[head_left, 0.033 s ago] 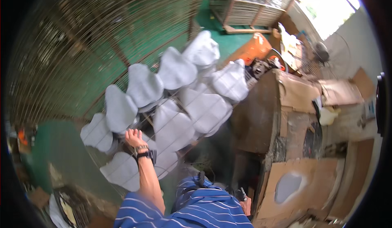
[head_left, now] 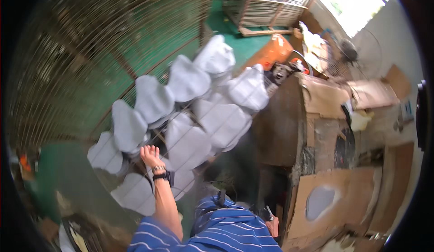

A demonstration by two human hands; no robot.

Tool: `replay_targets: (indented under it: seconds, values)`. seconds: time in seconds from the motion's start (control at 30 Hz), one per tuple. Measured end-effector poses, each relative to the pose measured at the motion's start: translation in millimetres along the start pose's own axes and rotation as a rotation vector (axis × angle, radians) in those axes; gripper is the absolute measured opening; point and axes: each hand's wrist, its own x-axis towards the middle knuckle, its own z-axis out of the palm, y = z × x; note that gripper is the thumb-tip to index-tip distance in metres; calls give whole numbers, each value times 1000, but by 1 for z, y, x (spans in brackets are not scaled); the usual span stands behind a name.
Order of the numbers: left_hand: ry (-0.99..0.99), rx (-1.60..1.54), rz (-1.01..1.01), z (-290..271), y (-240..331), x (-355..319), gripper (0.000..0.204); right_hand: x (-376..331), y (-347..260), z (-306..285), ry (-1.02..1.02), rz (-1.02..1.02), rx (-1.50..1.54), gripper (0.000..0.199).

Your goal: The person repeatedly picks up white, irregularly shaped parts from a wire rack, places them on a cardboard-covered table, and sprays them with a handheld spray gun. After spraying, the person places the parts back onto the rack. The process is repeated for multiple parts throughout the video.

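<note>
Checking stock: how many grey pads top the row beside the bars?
5: first pad left of the left hand, second pad above that, then third pad, fourth pad and fifth pad toward the upper right. More may be hidden underneath.

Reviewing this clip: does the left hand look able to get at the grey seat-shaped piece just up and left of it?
Probably yes: the left hand looks open and empty, close to the grey seat-shaped piece, with nothing visible blocking the way.
</note>
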Motion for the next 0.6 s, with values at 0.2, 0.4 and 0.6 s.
replay_targets:
  seconds: [0.2, 0.4, 0.6]
  values:
    - [-725, 473, -175, 64, -41, -179, 32, -19, 17, -3, 88, 67, 110, 51]
    - [-1596, 1027, -143, 67, -106, -306, 34, -75, 43, -34, 259, 65, 285, 44]
    - [-1685, 1474, -417, -2, -215, -260, 25, -146, 91, -75, 600, 39, 342, 48]
